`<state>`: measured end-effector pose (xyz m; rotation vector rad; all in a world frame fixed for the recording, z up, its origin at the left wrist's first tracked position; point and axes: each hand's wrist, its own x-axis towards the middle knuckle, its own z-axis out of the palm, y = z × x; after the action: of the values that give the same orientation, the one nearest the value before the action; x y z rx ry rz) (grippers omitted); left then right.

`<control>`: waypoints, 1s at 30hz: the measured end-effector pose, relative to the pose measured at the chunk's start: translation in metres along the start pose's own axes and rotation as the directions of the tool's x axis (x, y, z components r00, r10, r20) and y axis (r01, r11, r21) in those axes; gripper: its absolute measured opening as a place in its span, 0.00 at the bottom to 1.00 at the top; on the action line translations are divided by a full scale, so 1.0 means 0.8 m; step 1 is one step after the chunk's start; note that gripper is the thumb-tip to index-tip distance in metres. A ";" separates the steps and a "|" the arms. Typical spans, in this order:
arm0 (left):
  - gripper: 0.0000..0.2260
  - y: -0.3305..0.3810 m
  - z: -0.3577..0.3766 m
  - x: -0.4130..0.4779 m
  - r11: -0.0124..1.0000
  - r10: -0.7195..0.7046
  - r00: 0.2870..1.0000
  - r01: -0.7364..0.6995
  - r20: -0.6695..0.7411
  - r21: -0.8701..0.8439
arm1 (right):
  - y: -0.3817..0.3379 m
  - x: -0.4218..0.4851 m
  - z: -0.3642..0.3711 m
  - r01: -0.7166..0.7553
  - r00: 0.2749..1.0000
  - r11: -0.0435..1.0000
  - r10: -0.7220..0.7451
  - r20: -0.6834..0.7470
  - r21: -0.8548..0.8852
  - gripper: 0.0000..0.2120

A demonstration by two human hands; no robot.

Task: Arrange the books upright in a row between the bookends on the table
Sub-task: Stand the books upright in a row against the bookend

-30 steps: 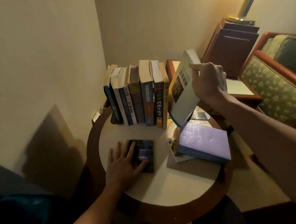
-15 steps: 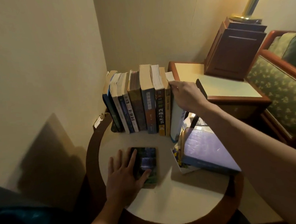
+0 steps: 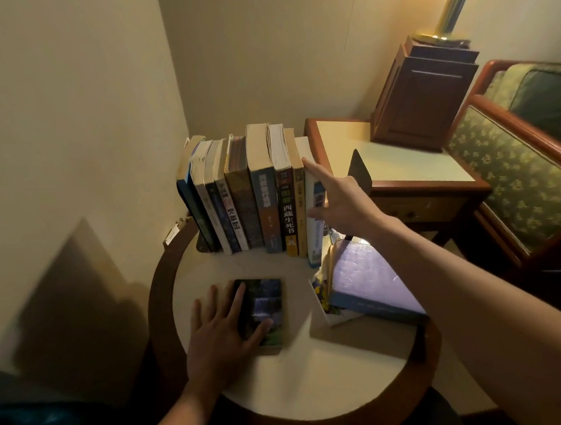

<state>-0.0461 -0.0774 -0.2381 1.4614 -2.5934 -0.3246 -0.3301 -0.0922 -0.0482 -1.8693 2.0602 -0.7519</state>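
The row (image 3: pixel 262 197) stands at frame centre on the tabletop (image 3: pixel 313 373). The right hand (image 3: pixel 343 202), fingers straight, steadies the white book (image 3: pixel 315 243) at its end. The bookend (image 3: pixel 359 172) stands apart to the right, so releasing may topple books onto the purple book (image 3: pixel 370 279). The left hand (image 3: pixel 221 339), fingers wide, rests flat on a dark book (image 3: pixel 268 305).

The left hand (image 3: pixel 223 332) lies palm down with its fingers (image 3: pixel 212 300) straight and spread. Its forefinger and thumb rest on a small dark book (image 3: pixel 268 307), and the other fingers rest on the bench (image 3: pixel 313 373). Its bare forearm (image 3: pixel 172 413) enters from the lower edge. The right hand (image 3: pixel 340 206) is stretched forward on a bare arm (image 3: pixel 472 299) that enters from the lower right. Its fingers are straight, the forefinger tip touches the top edge of a white book (image 3: pixel 315 246), and the thumb lies against the spine.
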 end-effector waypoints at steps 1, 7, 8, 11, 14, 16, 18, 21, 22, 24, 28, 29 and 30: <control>0.40 -0.001 0.000 0.000 1.000 0.002 1.000 -0.002 -0.006 -0.004 | 0.000 0.002 0.003 0.003 1.000 1.000 -0.003 -0.017 -0.015 0.47; 0.40 -0.002 0.003 0.001 1.000 0.011 1.000 -0.011 -0.023 -0.004 | 0.001 0.013 0.011 0.027 0.996 0.994 -0.036 -0.081 -0.108 0.46; 0.39 -0.001 0.003 0.001 1.000 0.011 1.000 -0.011 -0.022 -0.001 | 0.002 0.014 0.012 0.030 0.996 0.993 -0.040 -0.085 -0.116 0.46; 0.39 0.001 0.001 0.000 1.000 0.003 1.000 -0.003 -0.020 -0.009 | 0.004 0.017 0.014 0.033 0.994 0.992 -0.046 -0.102 -0.124 0.45; 0.40 0.004 -0.002 -0.001 1.000 0.000 1.000 0.000 -0.005 0.004 | 0.005 0.021 0.017 0.029 0.992 0.991 -0.044 -0.118 -0.129 0.45; 0.40 0.005 -0.004 -0.001 1.000 -0.004 1.000 0.004 -0.004 0.005 | 0.005 0.024 0.017 0.028 0.991 0.991 -0.045 -0.126 -0.131 0.45; 0.40 0.005 -0.004 -0.001 1.000 -0.005 1.000 0.005 -0.002 0.017 | 0.005 0.026 0.018 0.028 0.991 0.990 -0.046 -0.128 -0.136 0.45; 0.40 0.005 -0.004 -0.001 1.000 -0.005 1.000 0.005 -0.005 0.010 | 0.007 0.026 0.020 0.034 0.989 0.990 -0.053 -0.135 -0.136 0.44; 0.40 0.005 -0.004 0.000 1.000 -0.004 1.000 0.004 -0.005 0.003 | 0.007 0.025 0.021 0.036 0.989 0.991 -0.054 -0.138 -0.131 0.43; 0.40 0.005 -0.004 0.000 1.000 -0.007 1.000 0.007 -0.009 0.004 | 0.008 0.024 0.023 0.047 0.988 0.992 -0.064 -0.143 -0.121 0.43; 0.40 0.004 -0.003 -0.001 1.000 -0.012 1.000 0.012 -0.002 0.023 | 0.008 0.021 0.023 0.047 0.989 0.995 -0.059 -0.137 -0.091 0.43; 0.40 0.004 -0.003 0.000 1.000 -0.011 1.000 0.011 0.000 0.021 | 0.008 0.018 0.022 0.046 0.990 0.996 -0.055 -0.131 -0.075 0.43; 0.40 0.004 -0.003 0.000 1.000 -0.012 1.000 0.012 0.003 0.019 | 0.009 0.015 0.021 0.047 0.990 0.997 -0.055 -0.127 -0.060 0.45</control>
<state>-0.0484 -0.0763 -0.2349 1.4840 -2.5984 -0.3041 -0.3289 -0.1067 -0.0642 -1.9587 2.1391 -0.8554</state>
